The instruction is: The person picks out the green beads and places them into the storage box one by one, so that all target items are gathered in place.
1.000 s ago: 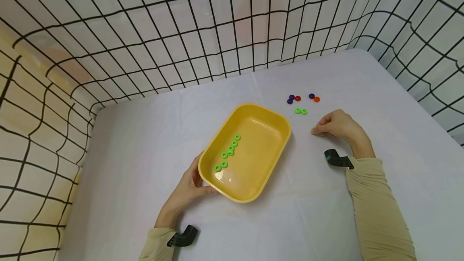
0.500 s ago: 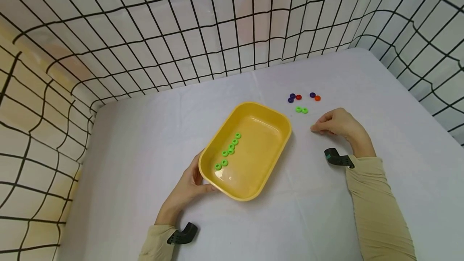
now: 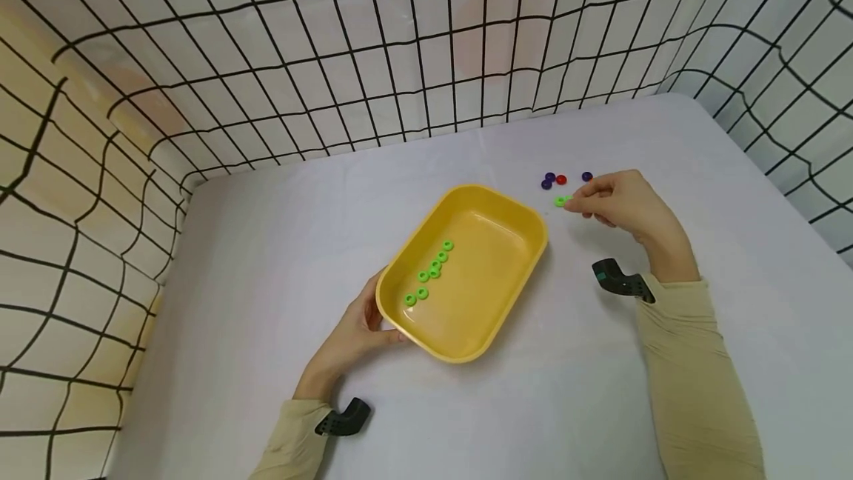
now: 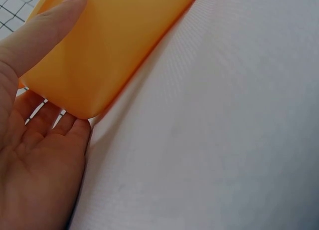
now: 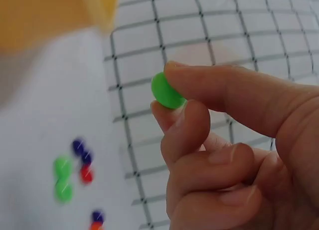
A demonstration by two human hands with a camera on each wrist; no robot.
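Note:
My left hand (image 3: 353,332) grips the near left corner of a yellow plastic tray (image 3: 496,272). In the left wrist view the thumb (image 4: 45,33) lies along the tray's outer wall (image 4: 114,45), with the other fingers round its corner. Several small green ring-like beads (image 3: 435,265) lie in a line inside the tray. To the tray's right, my right hand (image 3: 629,206) pinches one green bead (image 5: 167,92) between thumb and forefinger, raised off the table. Two more green beads (image 5: 63,177) lie on the white cloth; in the head view the fingertips partly cover them.
Beyond the right hand lie purple beads (image 3: 547,184), a red bead (image 3: 562,179) and another purple bead (image 3: 587,176). An orange bead (image 5: 96,226) shows at the right wrist view's edge. Black wire mesh (image 3: 426,43) walls the table's (image 3: 286,243) back and sides.
My right hand has risen and moved forward and left, towards the loose beads, now covering the orange one in the head view. The left hand keeps its hold; the head view has shifted slightly.

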